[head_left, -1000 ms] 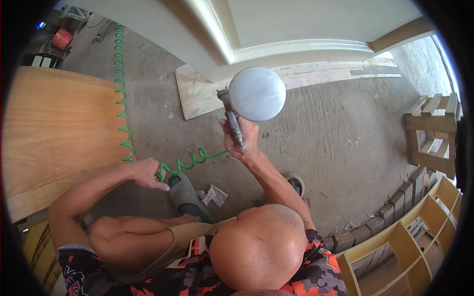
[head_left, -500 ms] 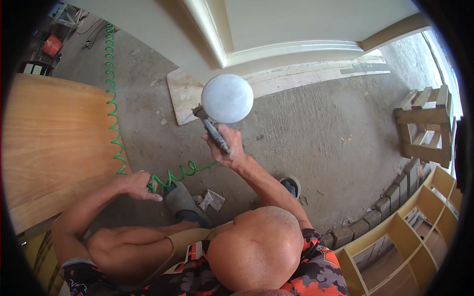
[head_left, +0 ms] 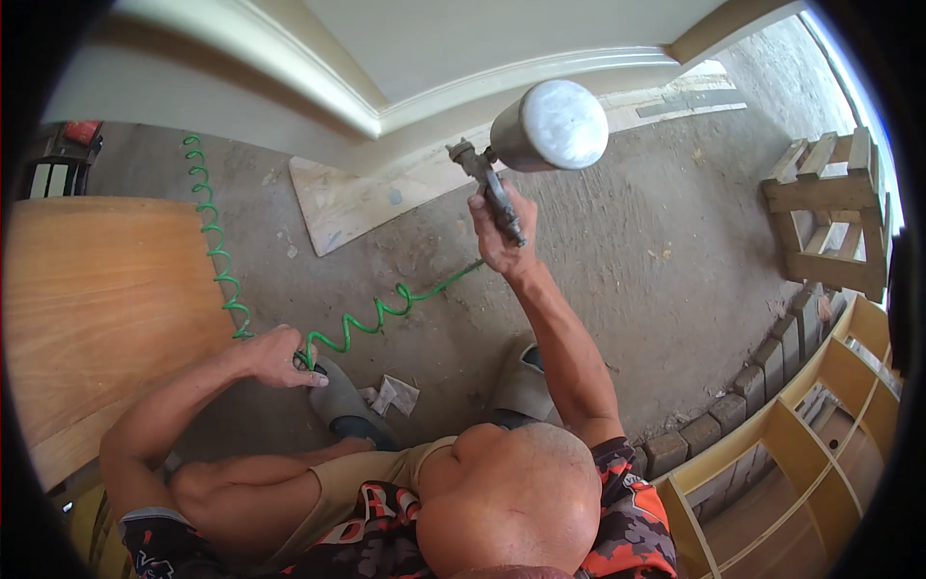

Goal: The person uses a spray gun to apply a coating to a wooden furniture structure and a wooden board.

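My right hand (head_left: 507, 235) is closed around the handle of a metal spray gun (head_left: 490, 191). A round silvery paint cup (head_left: 567, 124) is fixed to the gun's top. Beyond it stands a large off-white panel with moulding (head_left: 526, 82), and the gun is apart from it. From the gun a green coiled air hose (head_left: 378, 317) stretches down to my left hand (head_left: 282, 357), whose fingers are wrapped around its coils. Past that hand the hose runs on toward the far left, beside a wooden board.
The brown wooden board (head_left: 116, 309) lies at the left. A pale plank (head_left: 338, 207) rests on the floor under the panel. To the right are a wooden crate-like stand (head_left: 830, 217), a row of grey bricks (head_left: 750, 386) and a yellowish compartmented frame (head_left: 772, 439). Crumpled paper (head_left: 395, 396) lies by my feet.
My right hand and the spray gun have moved right and farther away, with the cup tilting. The hose between my hands is stretched longer. My right foot has shifted left.
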Tool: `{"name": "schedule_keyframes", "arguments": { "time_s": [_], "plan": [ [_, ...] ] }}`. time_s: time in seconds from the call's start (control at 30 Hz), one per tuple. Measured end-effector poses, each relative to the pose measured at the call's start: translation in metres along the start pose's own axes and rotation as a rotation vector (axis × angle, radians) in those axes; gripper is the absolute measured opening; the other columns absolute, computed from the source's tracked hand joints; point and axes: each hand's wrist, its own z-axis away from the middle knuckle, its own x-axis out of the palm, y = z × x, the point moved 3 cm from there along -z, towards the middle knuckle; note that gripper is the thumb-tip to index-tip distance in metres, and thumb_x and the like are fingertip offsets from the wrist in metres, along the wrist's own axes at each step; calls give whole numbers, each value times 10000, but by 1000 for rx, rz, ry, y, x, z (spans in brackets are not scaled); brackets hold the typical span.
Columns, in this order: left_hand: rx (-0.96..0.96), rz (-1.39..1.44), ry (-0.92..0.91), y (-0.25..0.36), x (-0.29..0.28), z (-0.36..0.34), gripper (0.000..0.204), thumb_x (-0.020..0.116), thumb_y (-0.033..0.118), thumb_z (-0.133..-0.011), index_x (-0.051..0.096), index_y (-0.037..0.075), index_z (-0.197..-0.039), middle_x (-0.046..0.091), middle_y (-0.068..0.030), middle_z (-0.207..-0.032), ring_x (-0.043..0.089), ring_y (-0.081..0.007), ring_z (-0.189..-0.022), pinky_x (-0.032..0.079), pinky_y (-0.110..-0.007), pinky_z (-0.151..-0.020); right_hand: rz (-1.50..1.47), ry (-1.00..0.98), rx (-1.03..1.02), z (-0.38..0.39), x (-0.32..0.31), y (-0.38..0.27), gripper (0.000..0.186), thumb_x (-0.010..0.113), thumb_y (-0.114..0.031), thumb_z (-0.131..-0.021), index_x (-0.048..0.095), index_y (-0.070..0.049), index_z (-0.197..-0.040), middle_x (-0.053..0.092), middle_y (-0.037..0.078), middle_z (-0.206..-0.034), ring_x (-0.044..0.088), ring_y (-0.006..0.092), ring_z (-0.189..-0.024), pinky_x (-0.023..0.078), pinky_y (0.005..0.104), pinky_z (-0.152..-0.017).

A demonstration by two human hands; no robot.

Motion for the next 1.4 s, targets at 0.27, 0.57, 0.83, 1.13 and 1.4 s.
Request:
{"name": "schedule_keyframes", "arguments": {
  "time_s": [0.27, 0.57, 0.83, 1.13, 1.4],
  "plan": [
    [34, -20, -30, 34, -17, -28, 579, 867, 568, -889, 699, 23, -785, 610, -83, -639, 564, -235, -613, 481, -443, -628, -76, 113, 84, -34, -63, 38, 312, 780, -256, -1054, 612, -24, -930, 553, 89, -653, 508, 193, -588, 466, 388, -597],
    [133, 18, -28, 97, -39, -55, 600, 847, 542, -910, 637, 16, -714, 576, -106, -605, 532, -241, -588, 461, -446, -609, -8, 225, 55, -71, -141, 55, 371, 775, -324, -1074, 620, -25, -918, 523, 54, -667, 465, 169, -620, 443, 377, -598],
    [174, 37, -85, 134, -55, -84, 558, 867, 528, -919, 646, 45, -749, 504, -24, -605, 478, -153, -605, 403, -394, -587, -10, 322, 80, -100, -204, 74, 349, 773, -300, -1076, 637, -14, -931, 538, 33, -682, 465, 145, -657, 447, 360, -615],
    [184, 128, -111, 164, -57, -96, 536, 860, 506, -948, 624, 76, -733, 519, 24, -606, 475, -114, -592, 389, -352, -569, 30, 474, 62, -132, -270, 78, 394, 777, -353, -1078, 668, -1, -940, 576, -8, -697, 505, 106, -675, 457, 333, -615],
    [246, 161, -88, 189, -56, -99, 513, 857, 509, -944, 644, 84, -751, 518, 42, -629, 468, -92, -601, 385, -334, -576, -82, 481, -15, -152, -328, 52, 350, 700, -325, -1136, 615, -66, -916, 541, -25, -669, 484, 74, -522, 377, 276, -456]
  ]
}}
